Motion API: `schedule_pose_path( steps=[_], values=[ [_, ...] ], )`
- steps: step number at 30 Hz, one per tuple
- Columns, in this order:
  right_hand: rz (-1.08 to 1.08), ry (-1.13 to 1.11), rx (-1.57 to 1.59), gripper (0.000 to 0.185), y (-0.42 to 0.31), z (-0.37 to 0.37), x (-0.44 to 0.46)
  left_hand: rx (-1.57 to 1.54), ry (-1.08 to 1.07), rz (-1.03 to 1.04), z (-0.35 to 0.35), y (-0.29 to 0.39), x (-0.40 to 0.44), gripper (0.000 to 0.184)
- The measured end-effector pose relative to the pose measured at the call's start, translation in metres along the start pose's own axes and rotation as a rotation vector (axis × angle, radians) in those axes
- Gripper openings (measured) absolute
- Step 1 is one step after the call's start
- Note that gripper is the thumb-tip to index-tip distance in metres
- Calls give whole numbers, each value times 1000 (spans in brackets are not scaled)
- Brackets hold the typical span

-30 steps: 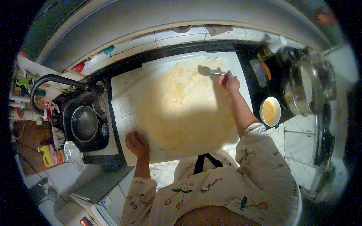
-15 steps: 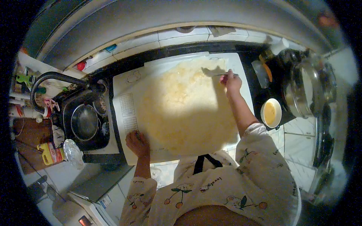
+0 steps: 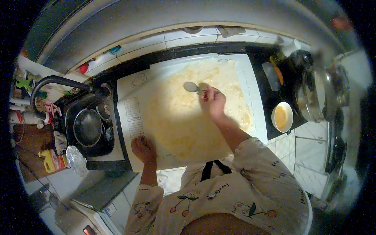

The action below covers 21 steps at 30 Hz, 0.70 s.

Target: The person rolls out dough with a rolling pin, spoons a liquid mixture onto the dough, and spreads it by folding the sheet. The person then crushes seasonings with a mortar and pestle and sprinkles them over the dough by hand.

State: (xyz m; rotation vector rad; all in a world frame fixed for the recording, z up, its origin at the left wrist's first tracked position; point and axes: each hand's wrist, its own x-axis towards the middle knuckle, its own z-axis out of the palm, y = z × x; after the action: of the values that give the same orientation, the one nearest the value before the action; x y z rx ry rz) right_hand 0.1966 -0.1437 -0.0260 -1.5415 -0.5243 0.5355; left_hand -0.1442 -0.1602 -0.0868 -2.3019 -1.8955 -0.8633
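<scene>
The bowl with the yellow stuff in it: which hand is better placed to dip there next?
The right hand, I would judge: it holds the spoon, and the bowl stands beyond the right edge of the white mat. The left hand is at the mat's left side, across from the bowl.

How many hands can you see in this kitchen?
2: the left hand is at the white mat, by its near left corner; the right hand is over the pale dough sheet, holding a spoon. No others show.
</scene>
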Motion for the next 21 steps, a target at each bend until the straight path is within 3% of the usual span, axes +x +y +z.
schedule_pose_path(
  steps=[2,6,8,9,11,12,14,15,17,18,19,21],
  values=[
    [-154,76,-297,14,6,-26,11,-182,-13,-133,11,-8,-3,32],
    [-37,222,-156,23,-24,-54,53,-83,9,-103,-7,14,5,31],
    [16,212,220,24,-26,-25,56,-25,24,-24,-9,15,9,32],
    [-123,192,-33,24,-9,-14,60,58,-17,-5,-8,13,10,32],
    [-128,102,-50,18,-15,1,47,227,-103,30,-6,7,6,32],
    [-72,75,163,28,-42,10,28,205,-81,29,-5,5,5,32],
    [-235,8,-320,19,-35,-9,20,155,-35,31,-2,3,3,33],
    [-316,-28,-561,25,-29,-20,21,172,-39,37,-2,4,5,33],
    [-144,19,-267,26,-20,-37,40,213,-51,48,-4,5,5,33],
    [-165,71,-347,26,-19,-42,47,155,-27,37,-5,6,3,32],
    [-66,115,-196,26,-15,-42,55,95,-1,27,-4,7,2,32],
    [-45,57,-152,26,-13,-35,54,63,18,23,-5,9,4,31]
  ],
)
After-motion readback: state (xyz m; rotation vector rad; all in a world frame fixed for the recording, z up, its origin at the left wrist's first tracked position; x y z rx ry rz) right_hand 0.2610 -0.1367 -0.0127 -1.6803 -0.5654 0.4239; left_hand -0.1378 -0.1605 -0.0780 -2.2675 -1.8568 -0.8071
